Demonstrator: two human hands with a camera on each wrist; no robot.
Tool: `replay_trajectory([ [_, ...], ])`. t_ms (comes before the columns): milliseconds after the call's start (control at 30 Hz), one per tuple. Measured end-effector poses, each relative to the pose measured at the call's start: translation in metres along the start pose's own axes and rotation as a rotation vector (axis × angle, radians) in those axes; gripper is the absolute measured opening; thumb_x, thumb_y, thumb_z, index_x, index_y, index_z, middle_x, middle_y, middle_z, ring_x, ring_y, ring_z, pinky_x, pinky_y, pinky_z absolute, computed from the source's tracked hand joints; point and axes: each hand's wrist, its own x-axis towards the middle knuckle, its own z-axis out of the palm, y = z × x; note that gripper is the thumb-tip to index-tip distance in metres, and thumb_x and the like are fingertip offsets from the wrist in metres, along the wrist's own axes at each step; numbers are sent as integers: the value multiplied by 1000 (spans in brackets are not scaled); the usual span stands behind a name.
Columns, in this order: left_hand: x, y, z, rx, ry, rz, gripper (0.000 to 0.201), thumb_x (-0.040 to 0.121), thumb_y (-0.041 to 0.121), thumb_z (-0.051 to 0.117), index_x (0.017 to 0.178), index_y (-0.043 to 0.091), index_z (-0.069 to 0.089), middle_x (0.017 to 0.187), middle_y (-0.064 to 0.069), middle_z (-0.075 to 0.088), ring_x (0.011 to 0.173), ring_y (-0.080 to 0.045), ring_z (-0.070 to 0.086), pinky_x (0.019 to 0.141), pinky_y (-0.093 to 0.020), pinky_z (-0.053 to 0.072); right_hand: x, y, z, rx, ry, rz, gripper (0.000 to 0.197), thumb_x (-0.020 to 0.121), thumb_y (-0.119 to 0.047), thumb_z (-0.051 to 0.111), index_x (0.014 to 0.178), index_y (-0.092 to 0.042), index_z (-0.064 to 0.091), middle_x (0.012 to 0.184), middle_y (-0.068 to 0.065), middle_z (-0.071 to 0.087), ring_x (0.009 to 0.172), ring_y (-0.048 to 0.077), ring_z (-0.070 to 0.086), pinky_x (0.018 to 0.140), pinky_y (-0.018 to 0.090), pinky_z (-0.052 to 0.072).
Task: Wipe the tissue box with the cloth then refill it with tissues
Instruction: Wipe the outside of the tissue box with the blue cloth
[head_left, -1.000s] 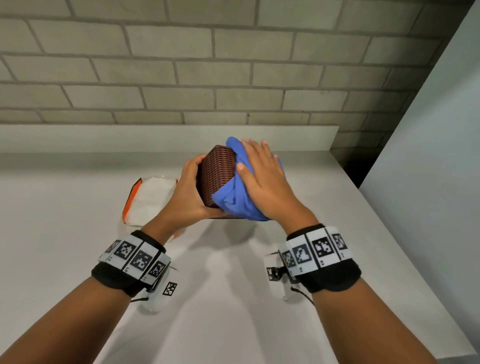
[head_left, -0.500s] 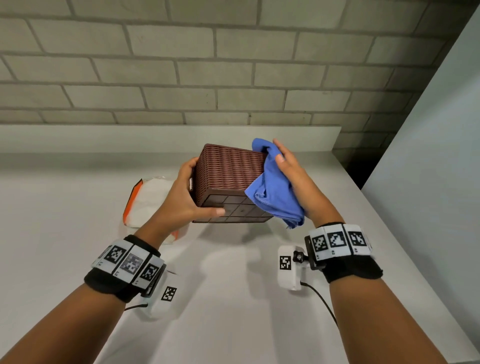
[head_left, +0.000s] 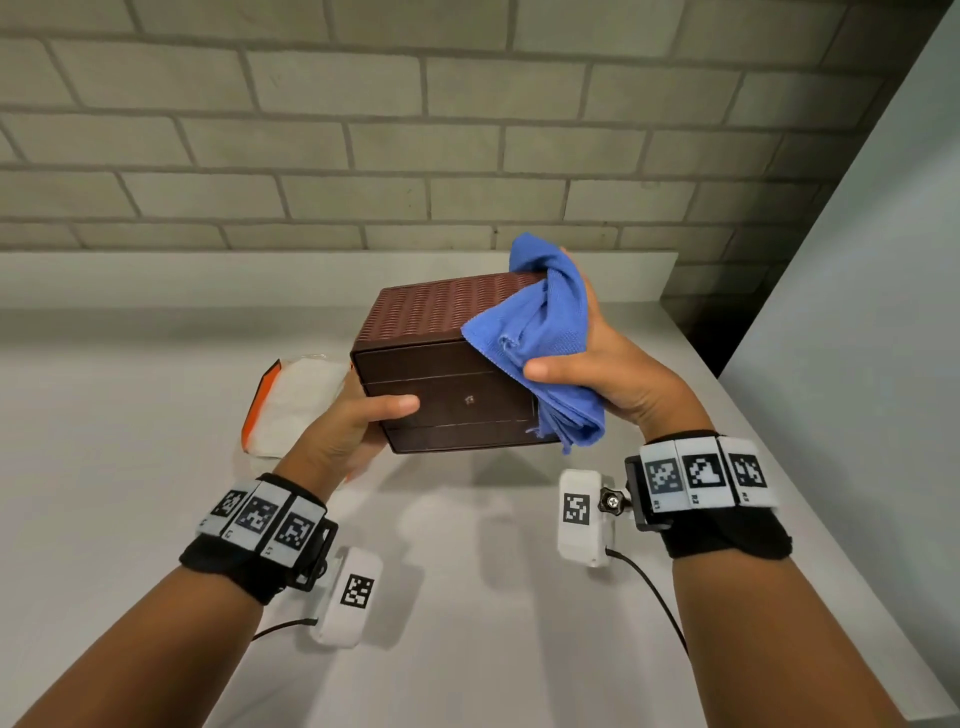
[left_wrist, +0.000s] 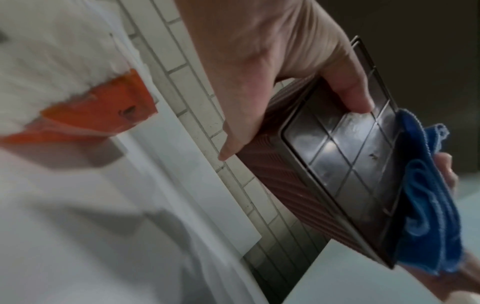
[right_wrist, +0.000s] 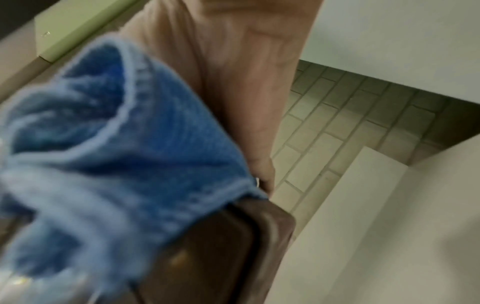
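- Our left hand (head_left: 358, 421) grips the tissue box (head_left: 452, 358), lifted over the tabletop (head_left: 130, 519).
- Our right hand (head_left: 618, 374) clutches the cloth (head_left: 545, 338) against its right side.
- We should brace firmly and wipe every face.

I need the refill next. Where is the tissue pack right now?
In the head view the tissue pack lies on the counter, left of the tissue box and partly behind the left hand gripping that box.

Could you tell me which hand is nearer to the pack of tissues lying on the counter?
Left. The left hand grips the tissue box right beside the tissue pack; the right hand, holding the cloth, is across the box.
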Motion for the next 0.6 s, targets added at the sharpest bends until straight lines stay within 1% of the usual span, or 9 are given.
replay_trajectory([
  [67,-1,1,-1,8,-29,-36,119,26,29,95,132,10,44,99,4,75,93,-14,72,72,-30,58,-1,-1,2,-17,70,-31,105,50,-30,76,142,-30,25,128,-6,47,110,1,54,84,12,50],
  [133,0,5,-2,63,-85,-44,113,26,27,96,127,11,48,99,4,75,92,-12,72,72,-25,58,-4,-1,3,-52,100,-55,92,54,-23,78,131,-40,31,123,-12,48,108,-4,54,85,9,48],
  [200,1,15,-5,139,-112,-38,117,33,18,92,137,17,40,114,5,68,100,-8,68,80,-20,56,-5,-2,4,-94,88,-61,91,60,-14,77,132,-43,30,127,-17,47,112,-8,51,87,6,46],
  [267,4,28,-7,290,-159,-12,121,41,17,84,146,25,24,131,10,51,110,1,59,90,-14,49,-5,-3,6,-157,72,-50,100,61,-13,77,142,-37,24,141,-17,40,124,-5,45,93,6,43],
  [333,6,40,-4,597,-185,15,129,38,35,85,149,26,19,142,13,39,122,4,49,103,-16,41,-6,-5,8,-218,64,-40,109,58,-17,80,145,-37,18,148,-14,32,132,0,40,101,14,41],
  [367,6,43,1,779,-167,38,132,37,45,82,150,25,16,146,10,33,129,0,42,109,-21,35,-6,-8,9,-248,60,-44,111,56,-19,81,144,-40,17,148,-15,30,133,2,39,103,18,40],
  [433,5,46,12,1039,-160,117,132,39,56,73,150,19,13,149,5,25,137,-9,29,114,-26,27,-5,-14,14,-340,47,-62,113,54,-23,84,139,-50,15,144,-17,28,134,7,36,107,28,39],
  [533,5,45,28,1054,-173,182,124,41,57,73,146,21,17,143,5,31,131,-12,36,108,-32,36,-4,-21,24,-507,37,-110,111,51,-30,83,128,-65,10,134,-17,29,132,13,35,110,41,37],
  [600,5,42,32,1016,-137,253,114,42,54,76,139,25,25,139,0,38,126,-15,44,105,-37,41,-5,-21,27,-546,48,-118,118,49,-37,82,139,-55,9,137,-17,27,133,13,32,111,42,34],
])
